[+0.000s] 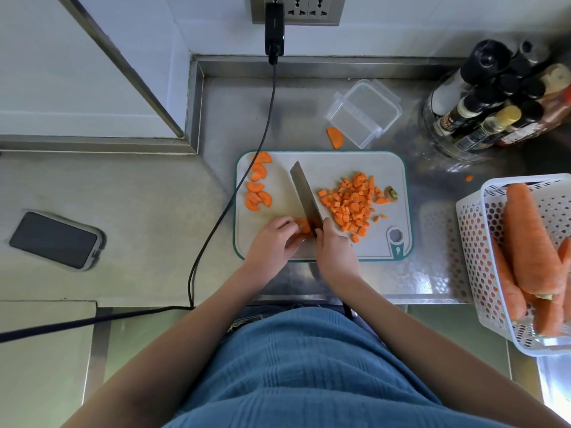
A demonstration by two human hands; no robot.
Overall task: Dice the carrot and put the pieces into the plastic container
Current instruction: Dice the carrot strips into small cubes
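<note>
Looking down from the head view, the left hand [273, 240] pins a small carrot piece [303, 226] to the cutting board [324, 168], fingers curled back, probably to stay clear of the edge. The right hand [335, 253] is wrapped around the knife [304, 193], its blade against that piece. Diced cubes [350, 200] sit heaped on the blade's far side, out of the way; half-moon slices [258, 188] wait at the left. Beyond the board, on the bench [386, 273], the plastic container [363, 112] stands open and empty, one slice [335, 138] just beside it.
</note>
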